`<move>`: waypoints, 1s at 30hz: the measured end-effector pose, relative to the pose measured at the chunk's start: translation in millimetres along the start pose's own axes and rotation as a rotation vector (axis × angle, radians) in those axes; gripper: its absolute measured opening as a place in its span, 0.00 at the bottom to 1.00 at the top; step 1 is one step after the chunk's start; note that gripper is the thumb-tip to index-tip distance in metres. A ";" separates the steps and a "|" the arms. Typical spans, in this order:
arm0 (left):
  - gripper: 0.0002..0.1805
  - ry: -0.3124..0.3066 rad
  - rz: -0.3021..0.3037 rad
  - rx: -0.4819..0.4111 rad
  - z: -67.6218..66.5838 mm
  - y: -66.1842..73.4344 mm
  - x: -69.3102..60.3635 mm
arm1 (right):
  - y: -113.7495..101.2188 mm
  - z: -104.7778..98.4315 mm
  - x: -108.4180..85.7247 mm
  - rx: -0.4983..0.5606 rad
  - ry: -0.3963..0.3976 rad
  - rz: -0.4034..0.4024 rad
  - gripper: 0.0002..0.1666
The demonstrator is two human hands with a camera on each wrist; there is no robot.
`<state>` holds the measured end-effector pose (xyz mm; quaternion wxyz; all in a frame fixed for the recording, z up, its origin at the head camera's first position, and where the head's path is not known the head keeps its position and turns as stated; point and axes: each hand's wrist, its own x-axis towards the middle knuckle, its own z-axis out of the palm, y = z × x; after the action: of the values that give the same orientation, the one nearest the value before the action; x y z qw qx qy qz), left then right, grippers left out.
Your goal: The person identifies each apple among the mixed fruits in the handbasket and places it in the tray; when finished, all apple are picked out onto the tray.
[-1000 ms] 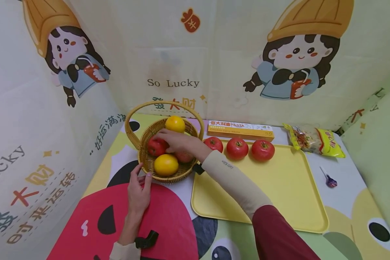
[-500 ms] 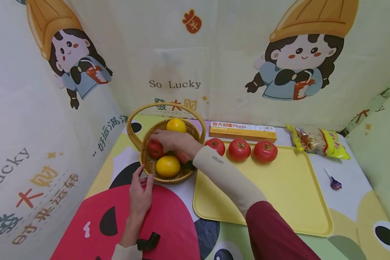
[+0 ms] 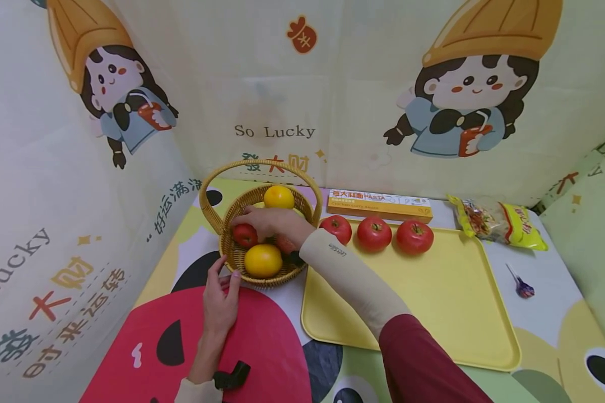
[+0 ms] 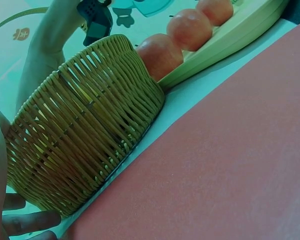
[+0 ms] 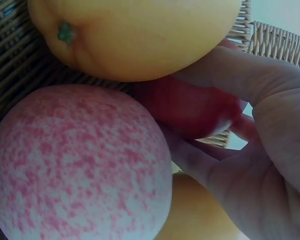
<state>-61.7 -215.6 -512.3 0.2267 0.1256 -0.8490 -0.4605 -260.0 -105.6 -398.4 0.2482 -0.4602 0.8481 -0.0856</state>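
In the head view my right hand point(image 3: 269, 222) reaches into a wicker basket point(image 3: 225, 246). Its thumb and fingers go round a small red apple point(image 3: 245, 235), as the right wrist view also shows. An orange point(image 3: 263, 261) lies in front of the hand and a second orange point(image 3: 279, 197) behind it. A pink speckled fruit point(image 5: 85, 165) sits close to the palm, mostly covered by the wrist in the head view. My left hand point(image 3: 220, 302) touches the near left side of the basket, its fingers extended along the woven wall point(image 4: 85, 125).
Right of the basket lies a yellow tray point(image 3: 423, 308) with three tomatoes point(image 3: 374, 234) along its far edge. Behind it are a pasta box point(image 3: 380, 206) and a yellow noodle bag point(image 3: 499, 223). A lollipop point(image 3: 524, 289) lies to the right. The basket handle point(image 3: 262, 163) arches overhead.
Within the basket, my right hand has shifted slightly and the red apple now sits a little lower. My left hand stays against the basket. The whole view has drifted slightly.
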 end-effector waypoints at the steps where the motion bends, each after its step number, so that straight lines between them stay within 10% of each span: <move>1: 0.28 0.000 -0.001 -0.001 -0.1 0.2 -0.2 | 0.8 0.7 0.1 -0.003 0.002 -0.005 0.47; 30: 0.28 -0.003 0.007 0.002 0.1 0.5 0.2 | 6.7 9.6 6.4 0.063 0.077 -0.082 0.46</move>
<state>-61.9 -215.3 -511.9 0.2267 0.1222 -0.8502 -0.4592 -263.1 -106.3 -411.4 0.2260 -0.4828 0.8345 -0.1398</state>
